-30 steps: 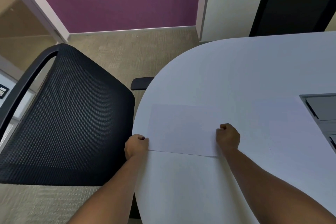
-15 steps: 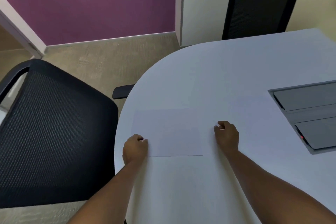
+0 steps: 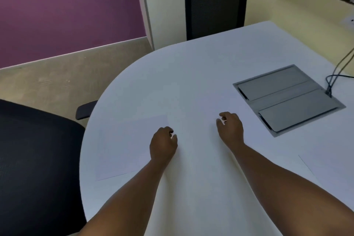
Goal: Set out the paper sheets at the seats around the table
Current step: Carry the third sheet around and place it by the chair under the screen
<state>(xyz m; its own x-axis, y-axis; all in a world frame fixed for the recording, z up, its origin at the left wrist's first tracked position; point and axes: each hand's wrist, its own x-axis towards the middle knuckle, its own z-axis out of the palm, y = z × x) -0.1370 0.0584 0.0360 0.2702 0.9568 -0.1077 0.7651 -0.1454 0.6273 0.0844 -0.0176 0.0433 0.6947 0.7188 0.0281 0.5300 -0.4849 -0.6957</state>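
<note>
One white paper sheet (image 3: 124, 145) lies flat on the white table (image 3: 191, 82), in front of the black mesh chair (image 3: 38, 159) on the left. My left hand (image 3: 163, 144) is at that sheet's right edge, fingers curled. My right hand (image 3: 230, 127) is further right, also curled. Between both hands a whiter paper stack (image 3: 197, 168) reaches back toward my body, pinched at its far corners. Another sheet (image 3: 329, 174) lies at the table's near right.
A second black chair (image 3: 214, 2) stands at the far side of the table. A grey cable hatch (image 3: 287, 97) is set into the tabletop on the right, with black cables (image 3: 333, 80) running from it. Purple wall and carpet are on the left.
Both hands have moved right along the table, away from the laid sheet, which stays in front of the left chair. My view has swung right, showing the far chair and the hatch.
</note>
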